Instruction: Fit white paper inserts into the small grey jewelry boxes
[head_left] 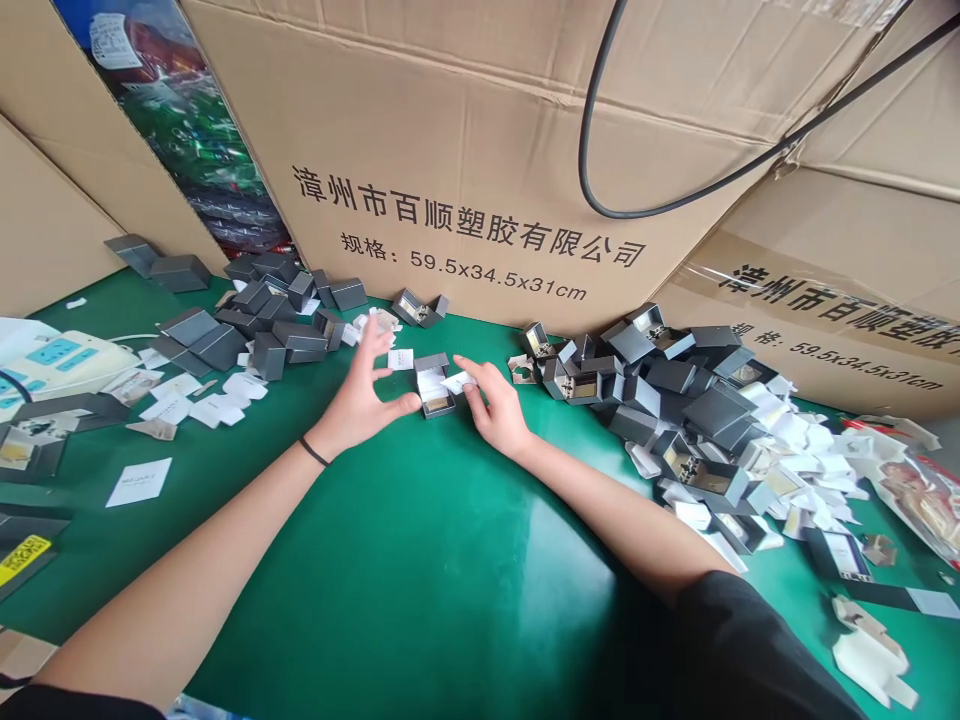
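Note:
A small dark grey box [435, 405] stands with its lid up on the green table, white lining showing inside. On its right, my right hand [496, 408] pinches a small white card [459, 382] at the box's opening. My left hand [367, 392] is at the box's left side, fingers spread and thumb tip close to the box; whether it touches cannot be made out. Just behind the left fingers lies a small printed white card [400, 359]. Another printed card [139, 482] rests flat farther left.
Closed grey boxes [210, 340] heap up at the back left beside loose white papers [225, 400]. Opened boxes [645, 370] and a white paper pile [802, 460] spread on the right. Large cartons [450, 150] wall the back. A power strip [60, 355] sits left; a black cable [592, 130] hangs above.

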